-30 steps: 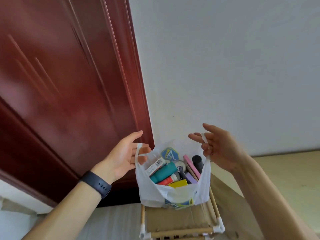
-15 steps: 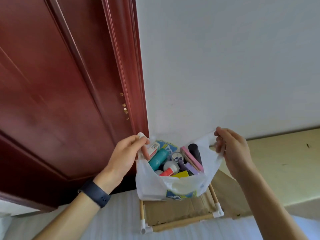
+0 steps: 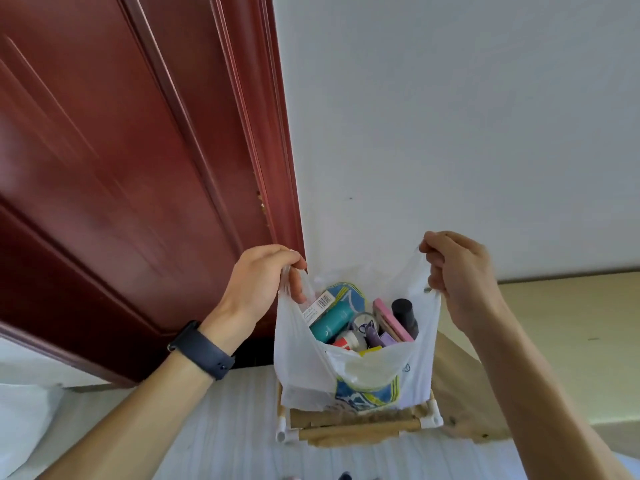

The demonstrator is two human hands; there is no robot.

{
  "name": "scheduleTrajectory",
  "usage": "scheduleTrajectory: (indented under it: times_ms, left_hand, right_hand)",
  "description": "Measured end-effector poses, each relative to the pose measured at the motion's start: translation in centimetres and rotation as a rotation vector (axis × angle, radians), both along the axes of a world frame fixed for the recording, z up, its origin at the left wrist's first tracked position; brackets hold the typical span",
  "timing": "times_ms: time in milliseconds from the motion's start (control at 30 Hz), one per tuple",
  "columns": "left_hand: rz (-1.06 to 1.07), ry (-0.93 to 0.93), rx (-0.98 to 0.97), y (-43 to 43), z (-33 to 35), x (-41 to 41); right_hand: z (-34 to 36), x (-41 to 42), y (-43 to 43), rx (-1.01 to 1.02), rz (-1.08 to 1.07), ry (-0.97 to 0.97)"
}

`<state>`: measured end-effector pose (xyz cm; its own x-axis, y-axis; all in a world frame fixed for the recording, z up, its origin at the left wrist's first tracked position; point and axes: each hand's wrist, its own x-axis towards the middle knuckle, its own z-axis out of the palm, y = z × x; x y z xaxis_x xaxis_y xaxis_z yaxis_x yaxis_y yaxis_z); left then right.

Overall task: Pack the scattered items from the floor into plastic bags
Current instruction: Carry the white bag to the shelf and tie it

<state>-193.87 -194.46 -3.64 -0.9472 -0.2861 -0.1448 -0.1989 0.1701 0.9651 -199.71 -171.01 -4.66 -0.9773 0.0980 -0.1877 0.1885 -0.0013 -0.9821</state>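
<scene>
Dark red wooden door (image 3: 121, 168) fills the left of your view and a plain white wall (image 3: 450, 116) the right, with beige floor (image 3: 571, 323) running along the wall's foot. Between your hands hangs the white thin plastic bag with a blue and yellow print (image 3: 301, 358), its mouth pulled wide. Your left hand (image 3: 258, 285), with a black wrist band (image 3: 201, 349) on that arm, has its grip curled round the bag's left handle, thumb and fingers pinching it. Your right hand (image 3: 460, 275) has its grip closed round the right handle in the same way. Inside the bag you can see a teal cylindrical bottle (image 3: 330, 322), a white box with a barcode (image 3: 318, 304) just beside it, a flat pink bar (image 3: 393, 318), a black round-capped bottle (image 3: 405, 313), a small purple item (image 3: 377, 336) and a red and white tube (image 3: 348, 341). Below the bag sits a light wooden rod frame with white corner joints (image 3: 356, 427) on brown cardboard; whether the bag's bottom touches it, you cannot tell.
</scene>
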Motion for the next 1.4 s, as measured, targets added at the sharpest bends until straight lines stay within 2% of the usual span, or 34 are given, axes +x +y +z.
scheduleTrajectory:
  times_ms: [467, 600, 700, 833, 1000, 1100, 1167, 1267, 1333, 1367, 1400]
  left_hand:
    - [0.048, 0.051, 0.059, 2.2, -1.5, 3.5]
    - [-0.048, 0.114, -0.115, 2.4, -2.9, 2.9]
    - [0.071, 0.168, -0.218, 2.4, -5.5, 4.0]
    - [0.160, 0.210, -0.371, 1.9, -10.9, 6.0]
    - [0.177, 0.126, -0.361, 0.4, -15.2, 4.7]
    - [0.286, 0.230, -0.325, 0.5, -15.6, 3.4]
    - [0.352, 0.264, -0.232, 1.3, -15.5, 2.9]
    - [0.445, 0.176, -0.103, 2.6, -16.3, 2.4]
    - [0.391, 0.035, -0.030, 2.9, -16.9, 2.2]
    - [0.324, -0.048, -0.095, 2.9, -17.2, 2.0]
    - [0.251, -0.118, -0.246, 2.9, -17.6, 1.7]
  right_hand:
    - [-0.6, 2.8, 2.9, -0.039, 0.068, -0.038]
    - [-1.4, 2.9, 2.8, 0.084, 0.109, 0.042]
    - [-3.0, 3.6, 3.2, 0.260, 0.140, 0.148]
    - [-7.0, 5.4, 4.4, 0.383, 0.079, 0.229]
    - [-12.6, 4.9, 5.5, 0.422, 0.315, 0.185]
    - [-13.9, 2.9, 5.0, 0.421, 0.445, 0.126]
    - [-14.1, 1.3, 4.2, 0.400, 0.479, 0.133]
    - [-14.6, -0.4, 2.6, 0.525, 0.536, 0.178]
    - [-15.2, -0.9, 1.3, 0.657, 0.566, 0.168]
    - [-15.4, -1.0, 0.6, 0.731, 0.550, 0.164]
    - [-15.7, -1.0, 0.0, 0.771, 0.508, 0.156]
